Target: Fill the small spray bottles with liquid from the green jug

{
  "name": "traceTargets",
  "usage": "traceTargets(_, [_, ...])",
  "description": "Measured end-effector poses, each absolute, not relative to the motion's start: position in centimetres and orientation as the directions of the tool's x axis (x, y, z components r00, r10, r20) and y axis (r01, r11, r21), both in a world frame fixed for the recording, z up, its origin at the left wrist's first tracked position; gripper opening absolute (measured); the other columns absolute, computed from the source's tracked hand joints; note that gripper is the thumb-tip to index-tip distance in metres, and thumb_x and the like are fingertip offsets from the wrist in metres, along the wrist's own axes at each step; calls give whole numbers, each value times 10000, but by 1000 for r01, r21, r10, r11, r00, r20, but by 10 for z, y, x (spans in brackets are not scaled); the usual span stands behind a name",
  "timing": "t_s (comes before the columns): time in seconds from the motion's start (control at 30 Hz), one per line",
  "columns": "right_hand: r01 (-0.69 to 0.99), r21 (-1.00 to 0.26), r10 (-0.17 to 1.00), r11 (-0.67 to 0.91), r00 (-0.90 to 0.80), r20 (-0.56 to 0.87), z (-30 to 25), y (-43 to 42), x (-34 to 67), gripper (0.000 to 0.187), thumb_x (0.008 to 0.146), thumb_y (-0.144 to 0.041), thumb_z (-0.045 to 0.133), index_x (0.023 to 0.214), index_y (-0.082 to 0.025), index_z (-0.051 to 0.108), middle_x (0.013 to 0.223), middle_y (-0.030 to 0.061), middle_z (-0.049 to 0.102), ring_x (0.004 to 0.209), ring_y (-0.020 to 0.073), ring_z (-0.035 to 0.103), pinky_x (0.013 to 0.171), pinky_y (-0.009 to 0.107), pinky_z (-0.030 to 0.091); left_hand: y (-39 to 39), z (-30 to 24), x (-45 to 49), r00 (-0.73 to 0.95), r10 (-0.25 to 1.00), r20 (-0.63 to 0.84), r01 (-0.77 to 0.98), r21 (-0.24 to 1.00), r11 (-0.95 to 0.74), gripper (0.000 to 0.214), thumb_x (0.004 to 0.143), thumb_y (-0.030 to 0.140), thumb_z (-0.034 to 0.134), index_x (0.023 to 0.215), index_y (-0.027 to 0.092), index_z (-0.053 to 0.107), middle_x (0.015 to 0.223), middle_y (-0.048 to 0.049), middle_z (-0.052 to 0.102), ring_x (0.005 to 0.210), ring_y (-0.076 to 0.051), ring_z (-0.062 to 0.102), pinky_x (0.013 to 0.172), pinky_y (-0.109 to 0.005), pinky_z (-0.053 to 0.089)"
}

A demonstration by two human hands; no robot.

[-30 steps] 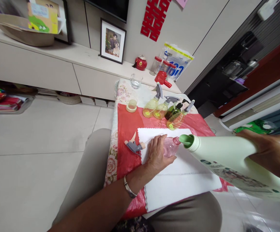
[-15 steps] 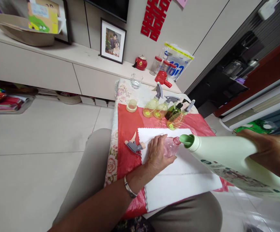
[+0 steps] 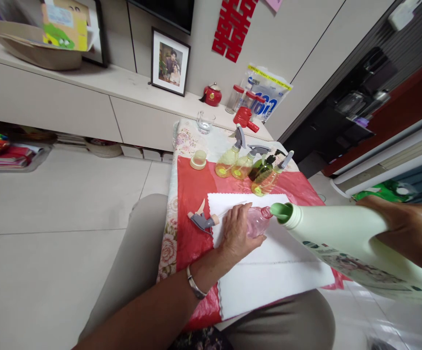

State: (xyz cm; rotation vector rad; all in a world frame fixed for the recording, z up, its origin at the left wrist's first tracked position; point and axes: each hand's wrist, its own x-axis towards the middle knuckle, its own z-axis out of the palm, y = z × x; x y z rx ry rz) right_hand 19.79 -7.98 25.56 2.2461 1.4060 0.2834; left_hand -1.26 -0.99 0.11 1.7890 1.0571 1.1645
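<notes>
My left hand point(image 3: 238, 232) is wrapped round a small clear pink bottle point(image 3: 257, 221) that stands on a white cloth point(image 3: 269, 272). My right hand point(image 3: 411, 231) grips a large pale green jug point(image 3: 345, 245), tilted so that its green spout point(image 3: 281, 210) meets the pink bottle's open neck. A grey spray trigger head point(image 3: 201, 219) lies on the red plastic sheet point(image 3: 192, 194) just left of my left hand.
Several yellow-green spray bottles point(image 3: 245, 165) stand at the table's far side, with a pale cap point(image 3: 198, 159) and a glass cup point(image 3: 205, 121) behind. A low cabinet point(image 3: 87, 97) with a framed photo point(image 3: 170, 61) and jars point(image 3: 245, 99) runs along the wall. Tiled floor lies to the left.
</notes>
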Motion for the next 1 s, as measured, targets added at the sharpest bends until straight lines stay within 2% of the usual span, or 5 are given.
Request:
traceTargets(0.2, [800, 485, 903, -353, 427, -47, 254, -79, 199, 479, 577, -293, 532, 1030, -384, 658, 713, 5, 647, 655, 262, 642, 525, 299, 406, -10, 0, -12, 245, 913, 326, 242, 891, -383, 902, 598, 242, 886, 1361, 246, 405, 1329, -123, 565, 1270, -366, 545, 1069, -590, 461])
traceTargets(0.5, [779, 507, 882, -370, 465, -70, 254, -79, 199, 506, 615, -306, 528, 1096, -418, 640, 766, -8, 653, 701, 255, 642, 574, 320, 449, -10, 2, -13, 255, 911, 324, 245, 890, -385, 892, 603, 242, 880, 1359, 237, 406, 1329, -128, 567, 1275, -362, 544, 1071, -590, 461])
traceTargets(0.77, [774, 534, 897, -340, 437, -62, 252, -80, 203, 489, 645, -313, 524, 1109, -419, 636, 756, -1, 649, 664, 246, 629, 561, 312, 434, -10, 2, -14, 260, 910, 323, 247, 889, -386, 884, 618, 237, 873, 1367, 227, 403, 1340, -137, 561, 1275, -360, 540, 1073, -580, 458])
traceTargets(1.0, [780, 510, 892, -363, 449, -53, 251, -80, 206, 516, 572, -340, 522, 1064, -432, 648, 699, -8, 630, 627, 246, 614, 552, 319, 437, -11, 1, -13, 260, 909, 326, 249, 887, -389, 895, 617, 237, 882, 1371, 205, 400, 1335, -138, 565, 1270, -354, 536, 1084, -564, 452])
